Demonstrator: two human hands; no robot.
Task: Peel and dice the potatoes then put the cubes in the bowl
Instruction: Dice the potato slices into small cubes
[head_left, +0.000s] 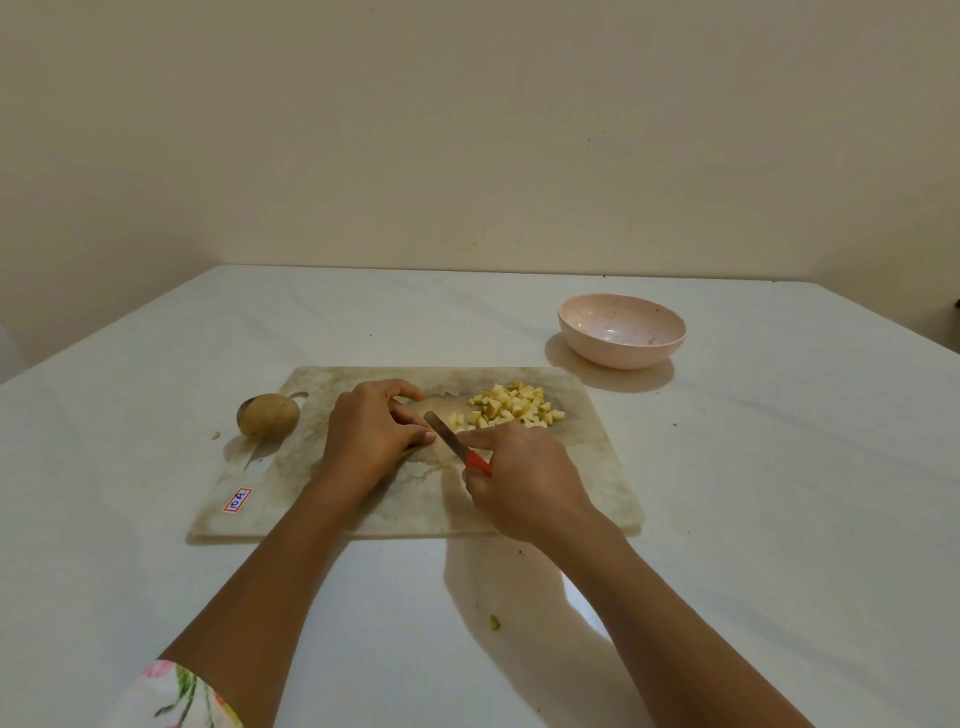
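Right grip (524, 483) clamps a knife (447, 435), its blade tip by the left grip (371, 434), whose fingers (401, 386) curl down on the board (587, 467); what they hold, I cannot tell. Cubes (514, 408) lie heaped just beyond the right grip. A whole potato (267, 415) sits left of the left grip; the bowl (622, 330) stands apart, far right.

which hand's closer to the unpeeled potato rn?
Left. The left hand is over the board just right of the unpeeled potato; the right hand is farther right, gripping the knife.
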